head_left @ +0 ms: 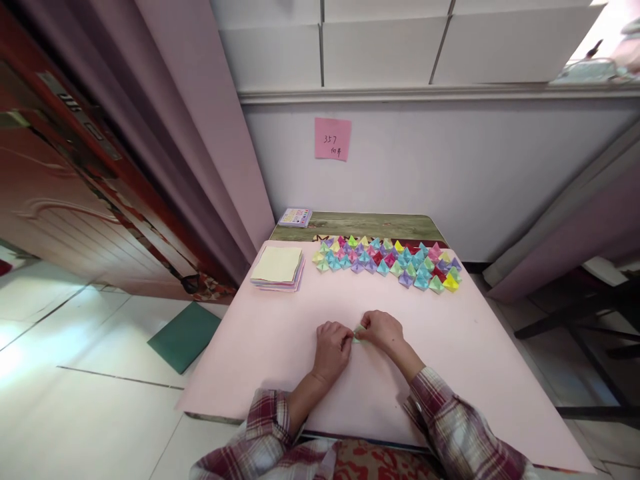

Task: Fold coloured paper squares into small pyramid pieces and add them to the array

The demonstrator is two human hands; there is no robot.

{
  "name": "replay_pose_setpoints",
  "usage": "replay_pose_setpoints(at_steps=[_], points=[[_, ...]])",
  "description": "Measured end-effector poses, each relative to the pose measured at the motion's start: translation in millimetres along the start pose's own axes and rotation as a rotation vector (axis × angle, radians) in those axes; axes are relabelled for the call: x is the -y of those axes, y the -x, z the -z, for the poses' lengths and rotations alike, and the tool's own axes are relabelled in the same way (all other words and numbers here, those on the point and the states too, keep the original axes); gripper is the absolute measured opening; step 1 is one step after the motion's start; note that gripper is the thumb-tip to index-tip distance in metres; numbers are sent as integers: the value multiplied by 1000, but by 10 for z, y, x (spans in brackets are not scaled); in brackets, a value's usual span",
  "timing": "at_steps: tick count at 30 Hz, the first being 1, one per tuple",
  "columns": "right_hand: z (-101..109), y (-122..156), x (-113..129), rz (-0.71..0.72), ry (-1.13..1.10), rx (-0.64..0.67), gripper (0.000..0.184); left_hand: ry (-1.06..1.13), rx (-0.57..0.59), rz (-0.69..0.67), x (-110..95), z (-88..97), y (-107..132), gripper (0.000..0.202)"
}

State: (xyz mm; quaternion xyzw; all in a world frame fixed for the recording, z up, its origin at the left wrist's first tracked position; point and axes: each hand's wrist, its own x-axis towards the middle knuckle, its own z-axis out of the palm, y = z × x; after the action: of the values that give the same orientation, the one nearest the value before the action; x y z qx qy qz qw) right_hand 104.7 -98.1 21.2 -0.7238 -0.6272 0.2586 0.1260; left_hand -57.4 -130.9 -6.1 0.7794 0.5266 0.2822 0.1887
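Between my two hands is a small piece of pale green folded paper point(358, 335), pinched close above the pink-covered table. My left hand point(333, 347) grips its left side with thumb and fingertips together. On the other side my right hand point(383, 329) pinches the paper's upper right part. Most of the paper is hidden behind my fingers, so its exact folds cannot be made out. Beyond my hands lie several rows of small pointed origami pieces point(384, 260) in many colours. To the left sits a stack of square paper sheets point(277, 265), pale yellow on top.
The table has a pink cover point(280, 333). A small printed pack point(295, 217) lies on the bare wooden strip point(360, 225) at the back. Behind stands a wall with a pink note point(333, 139). A dark green board point(184, 337) is on the floor at left.
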Motion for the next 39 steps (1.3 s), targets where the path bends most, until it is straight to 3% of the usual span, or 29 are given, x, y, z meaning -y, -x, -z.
replay_pose_setpoints(at_steps=[7, 11, 13, 16, 18, 23, 28, 30, 33, 39], points=[[-44, 123, -70, 7, -224, -76, 13, 136, -50, 35, 61, -7, 9, 18], [-63, 162, -185, -8, -421, -129, 29, 411, -120, 183, 42, 0, 12, 26], [-58, 207, -198, -26, -659, -146, 39, 641, -96, 277, -36, 9, 9, 26], [-39, 318, -134, -51, -1188, -102, 47, 956, 47, 396, -216, 28, -8, 29], [-28, 404, -64, -68, -1363, -67, 45, 1061, 95, 472, -329, 42, -22, 33], [-36, 576, -14, -126, -1446, -13, 35, 1138, 72, 492, -429, 86, -17, 34], [-64, 644, -197, -123, -1407, -11, 44, 1173, 117, 408, -426, 134, 37, 33], [-83, 649, -291, -90, -1362, 63, 44, 1204, 157, 390, -438, 134, 56, 34], [-133, 639, -429, -14, -1317, 118, 35, 1227, 231, 399, -452, 81, 83, 38], [-242, 610, -649, 45, -1335, 17, 30, 1094, 219, 421, -478, -157, 91, 35]])
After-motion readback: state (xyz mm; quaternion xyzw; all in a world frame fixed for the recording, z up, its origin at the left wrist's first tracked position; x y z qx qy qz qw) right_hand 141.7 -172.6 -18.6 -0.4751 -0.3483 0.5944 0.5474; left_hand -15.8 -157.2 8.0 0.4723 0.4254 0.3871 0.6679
